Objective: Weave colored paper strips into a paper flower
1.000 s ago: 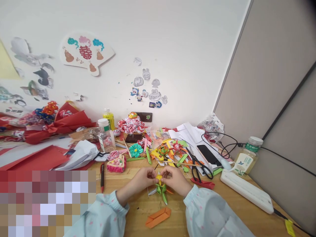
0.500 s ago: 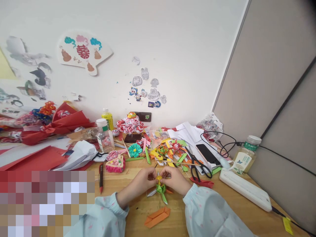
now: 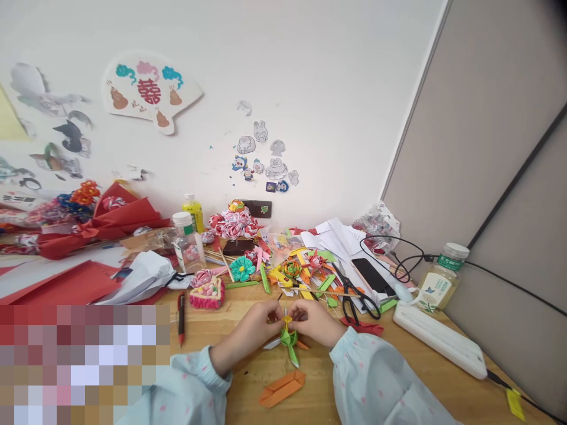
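Observation:
My left hand (image 3: 254,326) and my right hand (image 3: 315,323) meet just above the wooden desk (image 3: 319,383), both pinched on a small folded paper flower (image 3: 288,333) with a yellow top and green leaves below. Fingers of both hands are curled tight round its yellow part. A folded orange paper piece (image 3: 282,388) lies on the desk just in front of my hands. Light blue sleeves cover both forearms.
Black scissors (image 3: 354,295), a phone (image 3: 374,276), a white power strip (image 3: 438,339) and a bottle (image 3: 438,280) lie to the right. Paper flowers and coloured strips (image 3: 292,268), a red pen (image 3: 181,319), glue bottles (image 3: 188,236) and red paper (image 3: 66,283) crowd the back and left.
My hands and the paper flower stay almost in place; the fingers shift slightly on the yellow top. The view has tilted a little.

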The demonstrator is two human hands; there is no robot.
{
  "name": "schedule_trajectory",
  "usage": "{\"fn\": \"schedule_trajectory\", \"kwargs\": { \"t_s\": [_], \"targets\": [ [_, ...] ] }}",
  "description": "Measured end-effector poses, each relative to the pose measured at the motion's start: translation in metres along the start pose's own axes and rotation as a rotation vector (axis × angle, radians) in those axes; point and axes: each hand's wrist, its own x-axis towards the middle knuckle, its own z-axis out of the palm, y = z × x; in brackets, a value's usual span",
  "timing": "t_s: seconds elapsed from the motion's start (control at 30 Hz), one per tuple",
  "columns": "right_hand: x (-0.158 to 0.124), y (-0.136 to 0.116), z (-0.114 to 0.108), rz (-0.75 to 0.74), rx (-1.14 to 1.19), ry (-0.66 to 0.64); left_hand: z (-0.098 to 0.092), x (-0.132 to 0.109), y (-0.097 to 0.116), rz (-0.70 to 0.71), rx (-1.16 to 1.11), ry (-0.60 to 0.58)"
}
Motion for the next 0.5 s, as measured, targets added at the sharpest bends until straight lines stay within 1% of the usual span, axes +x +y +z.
{"fn": "schedule_trajectory", "kwargs": {
  "t_s": [0.13, 0.3, 0.5],
  "targets": [
    [0.001, 0.002, -0.001, -0.005, 0.013, -0.017, 0.000, 0.000, 0.001, 0.000, -0.014, -0.002],
    [-0.001, -0.003, -0.001, -0.020, 0.019, -0.021, -0.002, 0.000, 0.004, 0.003, -0.043, 0.003],
    [-0.003, -0.012, -0.002, -0.037, -0.055, 0.023, -0.003, -0.001, 0.007, -0.016, -0.091, 0.029]
  ]
}}
